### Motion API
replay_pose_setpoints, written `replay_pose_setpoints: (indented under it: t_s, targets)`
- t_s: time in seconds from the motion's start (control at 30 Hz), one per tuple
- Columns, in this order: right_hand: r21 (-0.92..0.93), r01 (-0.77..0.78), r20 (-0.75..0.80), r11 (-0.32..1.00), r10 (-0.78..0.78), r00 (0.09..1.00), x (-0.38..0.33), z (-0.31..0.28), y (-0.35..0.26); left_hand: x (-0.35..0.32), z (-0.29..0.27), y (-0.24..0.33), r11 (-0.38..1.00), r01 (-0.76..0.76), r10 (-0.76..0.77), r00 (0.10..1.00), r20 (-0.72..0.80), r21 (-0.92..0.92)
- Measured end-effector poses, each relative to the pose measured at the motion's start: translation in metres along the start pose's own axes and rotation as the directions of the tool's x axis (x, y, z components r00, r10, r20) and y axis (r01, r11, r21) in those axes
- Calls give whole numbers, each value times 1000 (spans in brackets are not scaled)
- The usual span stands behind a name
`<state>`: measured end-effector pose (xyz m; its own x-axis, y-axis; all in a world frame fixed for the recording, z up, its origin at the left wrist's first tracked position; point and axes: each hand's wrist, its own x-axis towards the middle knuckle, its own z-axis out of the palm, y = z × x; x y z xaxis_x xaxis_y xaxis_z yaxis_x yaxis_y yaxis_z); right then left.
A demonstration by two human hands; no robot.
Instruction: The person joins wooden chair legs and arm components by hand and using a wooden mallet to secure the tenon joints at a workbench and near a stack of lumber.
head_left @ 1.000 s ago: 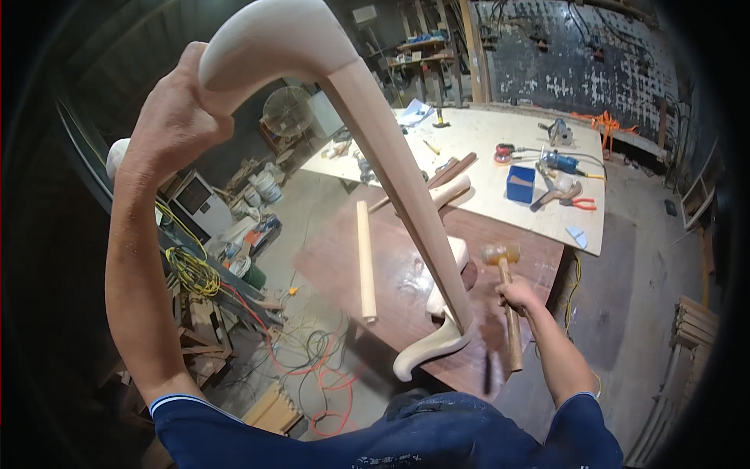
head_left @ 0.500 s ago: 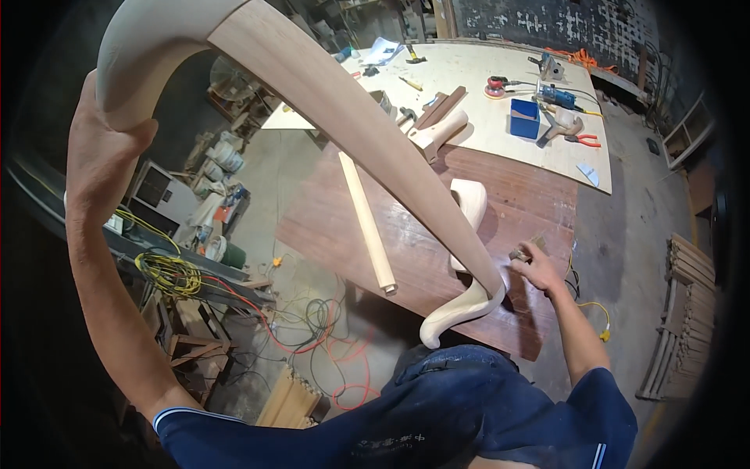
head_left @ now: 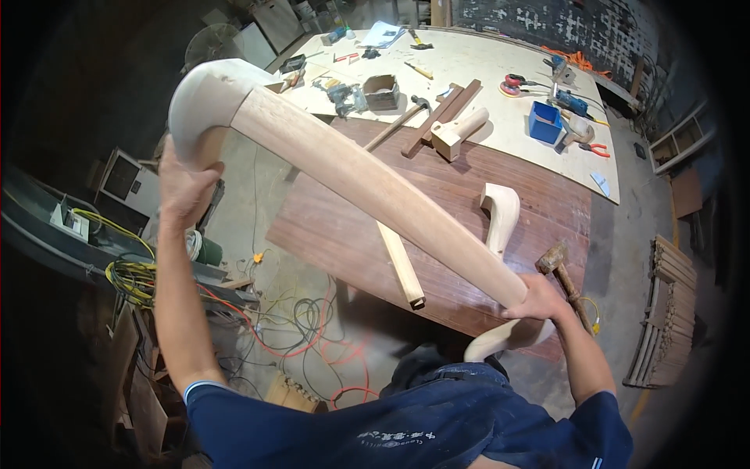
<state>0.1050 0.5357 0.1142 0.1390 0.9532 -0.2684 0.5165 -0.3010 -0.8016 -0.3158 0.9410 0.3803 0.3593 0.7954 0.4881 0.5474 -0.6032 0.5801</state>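
Pale curved wooden chair leg (head_left: pixel 367 184), unfinished.

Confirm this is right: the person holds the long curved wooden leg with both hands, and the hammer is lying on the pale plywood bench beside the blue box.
Not quite. Both hands, left hand and right hand, do hold the curved wooden leg, but the hammer lies on the dark reddish tabletop near the right hand, far from the blue box. The head view shows it.

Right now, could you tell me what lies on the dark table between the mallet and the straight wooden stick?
In the head view, a curved wooden leg lies between the mallet and stick.
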Motion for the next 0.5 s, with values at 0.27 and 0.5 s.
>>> replay_pose_setpoints:
  t_s: [0.27,0.5]
  targets:
    - [-365,-121,-291,923,10,957,-16,-75,-76,-25,115,-162,908,203,-227,974,-23,-367]
    - [-711,-162,-339,684,-132,931,47,-123,-74,-53,240,-257,811,129,-208,975,-75,-571]
